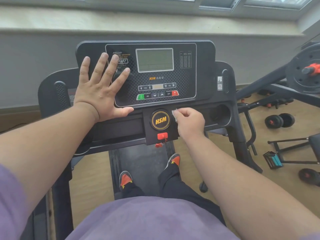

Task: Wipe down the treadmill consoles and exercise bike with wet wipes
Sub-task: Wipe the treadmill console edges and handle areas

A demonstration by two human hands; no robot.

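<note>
Fingers (181, 112) around wipe (174, 113) beside dial (160, 120)

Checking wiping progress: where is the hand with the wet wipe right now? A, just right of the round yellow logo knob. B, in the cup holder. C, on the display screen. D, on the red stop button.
A: the right hand pinches the wipe beside the logo knob, below the button panel.

Dumbbells (279, 120) lie on the wooden floor (294, 184) near a weight bench frame (292, 148).
</note>
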